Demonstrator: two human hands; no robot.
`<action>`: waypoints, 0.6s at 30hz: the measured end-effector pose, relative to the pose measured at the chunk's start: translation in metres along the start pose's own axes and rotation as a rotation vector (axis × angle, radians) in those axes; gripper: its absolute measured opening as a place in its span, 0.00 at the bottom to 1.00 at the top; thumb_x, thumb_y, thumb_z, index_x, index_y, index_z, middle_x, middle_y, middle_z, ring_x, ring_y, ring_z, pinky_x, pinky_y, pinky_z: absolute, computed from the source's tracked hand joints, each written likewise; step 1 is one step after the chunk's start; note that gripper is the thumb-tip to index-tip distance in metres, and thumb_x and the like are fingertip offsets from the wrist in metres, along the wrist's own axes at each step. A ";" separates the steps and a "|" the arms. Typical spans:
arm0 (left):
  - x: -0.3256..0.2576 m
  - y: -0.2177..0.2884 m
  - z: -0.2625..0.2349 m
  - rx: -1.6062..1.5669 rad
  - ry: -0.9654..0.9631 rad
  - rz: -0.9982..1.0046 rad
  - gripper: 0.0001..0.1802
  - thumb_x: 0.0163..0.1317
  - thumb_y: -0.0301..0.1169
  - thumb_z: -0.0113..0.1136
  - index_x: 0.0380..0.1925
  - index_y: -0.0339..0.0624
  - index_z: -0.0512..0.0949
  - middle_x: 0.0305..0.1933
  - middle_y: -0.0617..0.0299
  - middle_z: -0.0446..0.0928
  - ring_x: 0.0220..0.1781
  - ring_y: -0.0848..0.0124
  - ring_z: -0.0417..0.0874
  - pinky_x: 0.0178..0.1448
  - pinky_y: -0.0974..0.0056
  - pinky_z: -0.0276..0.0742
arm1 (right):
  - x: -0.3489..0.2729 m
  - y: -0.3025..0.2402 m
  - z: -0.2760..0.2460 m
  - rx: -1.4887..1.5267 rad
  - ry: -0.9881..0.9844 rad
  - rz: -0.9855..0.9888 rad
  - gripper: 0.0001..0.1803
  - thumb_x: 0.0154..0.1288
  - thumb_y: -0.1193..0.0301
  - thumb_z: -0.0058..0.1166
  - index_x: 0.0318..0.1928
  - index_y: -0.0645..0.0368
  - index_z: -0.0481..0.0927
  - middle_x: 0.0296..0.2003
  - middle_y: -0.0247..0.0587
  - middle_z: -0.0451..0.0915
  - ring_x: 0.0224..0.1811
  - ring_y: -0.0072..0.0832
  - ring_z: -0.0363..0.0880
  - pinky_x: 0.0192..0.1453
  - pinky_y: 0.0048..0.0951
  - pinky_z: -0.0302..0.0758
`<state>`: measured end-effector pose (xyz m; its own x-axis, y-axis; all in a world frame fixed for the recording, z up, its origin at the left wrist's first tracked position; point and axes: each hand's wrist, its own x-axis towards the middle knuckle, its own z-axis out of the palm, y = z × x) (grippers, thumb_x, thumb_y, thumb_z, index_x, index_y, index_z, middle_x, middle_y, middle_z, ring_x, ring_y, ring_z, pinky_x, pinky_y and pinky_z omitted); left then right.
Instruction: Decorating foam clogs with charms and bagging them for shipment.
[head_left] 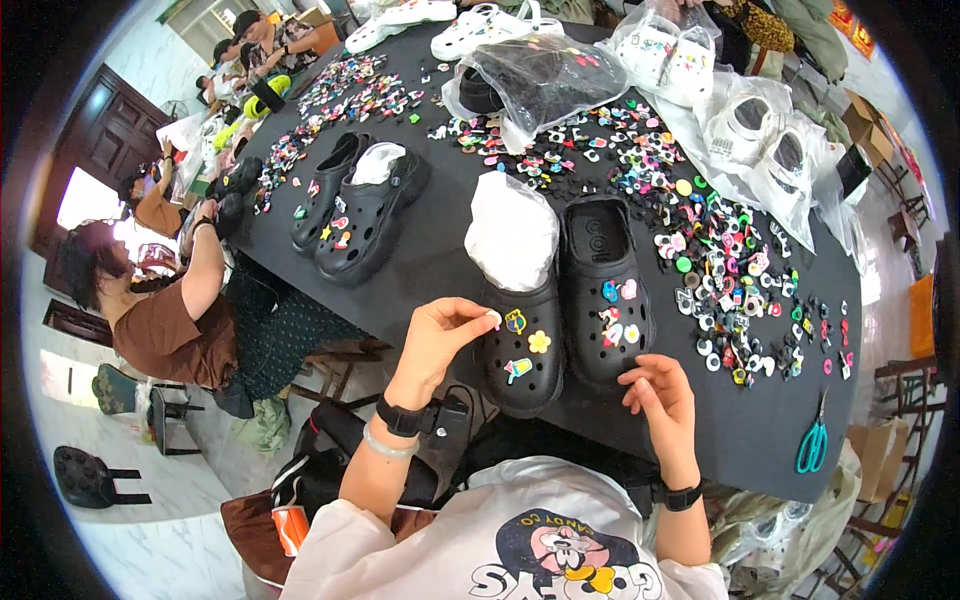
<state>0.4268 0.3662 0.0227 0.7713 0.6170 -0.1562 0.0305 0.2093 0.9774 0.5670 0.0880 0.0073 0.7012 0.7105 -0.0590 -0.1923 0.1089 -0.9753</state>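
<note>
A pair of black clogs stands in front of me, toes toward me. Yellow flower and drink-cup charms, among others, sit on the left clog (522, 388), and white stuffing (512, 232) fills its opening. The right clog (606, 287) carries several pink, blue and white charms. My left hand (437, 342) pinches a small whitish shoe charm (494, 319) between thumb and forefinger at the left clog's outer side. By the toe of the right clog is my right hand (662, 402), its fingers loosely bent and apart, with nothing visible in them.
Loose charms (735, 270) cover the right of the black table (420, 225). Teal scissors (813, 440) lie at the right edge. Another decorated black pair (368, 225) stands left; bagged white clogs (752, 135) are far right. A person in brown (175, 340) works at the left edge.
</note>
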 end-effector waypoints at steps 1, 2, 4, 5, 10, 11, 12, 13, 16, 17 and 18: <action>0.000 0.002 0.000 0.030 -0.023 -0.005 0.05 0.57 0.18 0.66 0.34 0.33 0.83 0.37 0.57 0.84 0.41 0.70 0.83 0.50 0.68 0.78 | 0.000 0.002 -0.003 -0.016 0.016 0.006 0.14 0.71 0.75 0.50 0.55 0.60 0.71 0.42 0.38 0.82 0.34 0.18 0.77 0.38 0.19 0.72; 0.001 0.004 -0.001 0.060 -0.045 -0.011 0.05 0.57 0.18 0.66 0.34 0.33 0.83 0.36 0.57 0.84 0.40 0.69 0.83 0.50 0.67 0.78 | 0.000 0.004 -0.005 -0.008 0.018 0.006 0.14 0.71 0.75 0.50 0.55 0.60 0.71 0.42 0.38 0.82 0.34 0.18 0.77 0.38 0.19 0.72; 0.005 0.002 -0.004 0.061 -0.070 -0.029 0.05 0.56 0.18 0.66 0.34 0.33 0.83 0.36 0.57 0.83 0.40 0.70 0.83 0.50 0.67 0.78 | 0.000 0.011 -0.007 -0.025 0.034 0.039 0.13 0.72 0.75 0.50 0.55 0.60 0.71 0.40 0.39 0.83 0.32 0.18 0.76 0.37 0.19 0.73; 0.007 0.003 -0.006 0.055 -0.096 -0.045 0.05 0.56 0.17 0.67 0.34 0.34 0.83 0.36 0.57 0.83 0.40 0.70 0.83 0.50 0.67 0.78 | 0.000 0.015 -0.008 -0.017 0.035 0.040 0.13 0.72 0.75 0.50 0.55 0.60 0.71 0.40 0.39 0.83 0.32 0.18 0.76 0.37 0.19 0.73; 0.018 0.013 -0.009 0.187 -0.172 -0.129 0.09 0.55 0.19 0.68 0.36 0.34 0.80 0.37 0.59 0.81 0.39 0.71 0.82 0.49 0.68 0.77 | 0.003 0.022 -0.009 0.120 0.065 0.002 0.12 0.71 0.76 0.50 0.53 0.62 0.71 0.37 0.41 0.83 0.30 0.18 0.76 0.36 0.20 0.74; 0.021 0.014 -0.010 0.260 -0.203 -0.157 0.13 0.55 0.20 0.69 0.40 0.34 0.78 0.40 0.59 0.80 0.39 0.71 0.81 0.48 0.69 0.77 | 0.003 0.023 -0.009 0.124 0.068 0.006 0.12 0.71 0.76 0.50 0.53 0.62 0.71 0.37 0.41 0.83 0.30 0.18 0.76 0.36 0.20 0.74; 0.023 0.014 -0.013 0.264 -0.200 -0.160 0.13 0.55 0.20 0.69 0.40 0.34 0.78 0.40 0.59 0.80 0.39 0.71 0.81 0.48 0.69 0.77 | 0.004 0.024 -0.008 0.128 0.071 -0.002 0.12 0.71 0.77 0.50 0.53 0.62 0.71 0.37 0.41 0.84 0.30 0.18 0.76 0.36 0.20 0.74; 0.027 0.011 -0.017 0.265 -0.225 -0.134 0.18 0.55 0.21 0.70 0.44 0.35 0.75 0.43 0.58 0.78 0.40 0.72 0.80 0.45 0.70 0.77 | 0.004 0.024 -0.007 0.131 0.075 -0.010 0.12 0.71 0.77 0.50 0.53 0.63 0.71 0.36 0.41 0.84 0.30 0.17 0.76 0.35 0.19 0.74; 0.039 0.010 -0.022 0.313 -0.288 -0.220 0.29 0.54 0.23 0.70 0.55 0.35 0.67 0.49 0.57 0.73 0.42 0.73 0.77 0.40 0.70 0.77 | 0.004 0.027 -0.008 0.118 0.080 -0.030 0.11 0.71 0.77 0.50 0.52 0.63 0.71 0.36 0.42 0.84 0.29 0.18 0.76 0.34 0.18 0.74; 0.043 0.010 -0.022 0.362 -0.321 -0.330 0.35 0.54 0.23 0.70 0.60 0.35 0.62 0.52 0.56 0.71 0.43 0.73 0.76 0.37 0.70 0.76 | 0.002 0.029 -0.009 0.111 0.078 -0.015 0.11 0.71 0.77 0.50 0.52 0.63 0.71 0.36 0.42 0.84 0.28 0.17 0.76 0.34 0.18 0.74; 0.047 0.011 -0.021 0.361 -0.337 -0.328 0.35 0.54 0.23 0.70 0.60 0.35 0.62 0.52 0.56 0.71 0.43 0.73 0.76 0.37 0.70 0.76 | 0.002 0.029 -0.010 0.101 0.082 -0.005 0.11 0.71 0.77 0.50 0.52 0.63 0.71 0.36 0.42 0.84 0.28 0.17 0.76 0.34 0.18 0.74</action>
<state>0.4498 0.4133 0.0236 0.8429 0.2762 -0.4618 0.4699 0.0405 0.8818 0.5692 0.0857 -0.0228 0.7555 0.6507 -0.0760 -0.2545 0.1847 -0.9493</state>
